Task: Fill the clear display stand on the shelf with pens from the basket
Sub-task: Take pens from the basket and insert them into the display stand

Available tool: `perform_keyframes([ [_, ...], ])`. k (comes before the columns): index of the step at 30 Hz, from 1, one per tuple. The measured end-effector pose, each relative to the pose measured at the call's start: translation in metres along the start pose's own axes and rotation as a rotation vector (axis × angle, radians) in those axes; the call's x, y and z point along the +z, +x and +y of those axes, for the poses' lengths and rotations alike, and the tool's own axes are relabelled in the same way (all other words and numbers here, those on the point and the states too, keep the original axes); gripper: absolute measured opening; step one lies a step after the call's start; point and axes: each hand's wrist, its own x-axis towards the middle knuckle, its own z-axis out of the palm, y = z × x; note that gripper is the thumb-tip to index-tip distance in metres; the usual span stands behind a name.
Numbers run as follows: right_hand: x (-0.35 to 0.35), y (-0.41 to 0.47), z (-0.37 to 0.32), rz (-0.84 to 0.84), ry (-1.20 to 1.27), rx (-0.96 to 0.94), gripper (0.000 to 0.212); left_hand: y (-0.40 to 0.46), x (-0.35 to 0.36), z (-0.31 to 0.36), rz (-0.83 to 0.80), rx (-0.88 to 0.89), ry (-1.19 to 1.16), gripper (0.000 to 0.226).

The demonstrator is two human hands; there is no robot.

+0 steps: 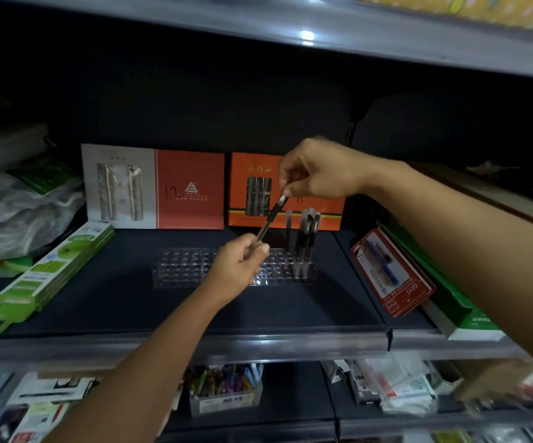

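A clear display stand (182,266) with rows of holes sits on the dark shelf (124,302). Several black pens (306,231) stand upright in its right end. Over the stand, a clear-barrelled pen (270,219) with a black grip is held slanted between both hands. My left hand (238,263) grips its lower end, in front of the stand's middle. My right hand (316,169) pinches its upper end. The basket is not in view.
Orange and grey boxed pen sets (188,187) lean against the back. Green boxes (54,273) lie at left, a red pack (390,273) and green-white boxes (457,311) at right. A tub of coloured pens (227,388) sits on the shelf below. Another shelf hangs overhead.
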Motion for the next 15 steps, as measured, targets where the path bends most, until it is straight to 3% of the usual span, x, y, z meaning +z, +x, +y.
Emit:
perform_keyframes([
  [7, 0.0, -0.006, 0.014, 0.008, -0.068, 0.074, 0.004, -0.003, -0.006, -0.019, 0.015, -0.065, 0.216, 0.017],
  [15, 0.002, -0.003, 0.03, 0.013, -0.185, 0.114, 0.007, -0.002, -0.007, -0.024, 0.037, -0.096, 0.24, 0.018],
])
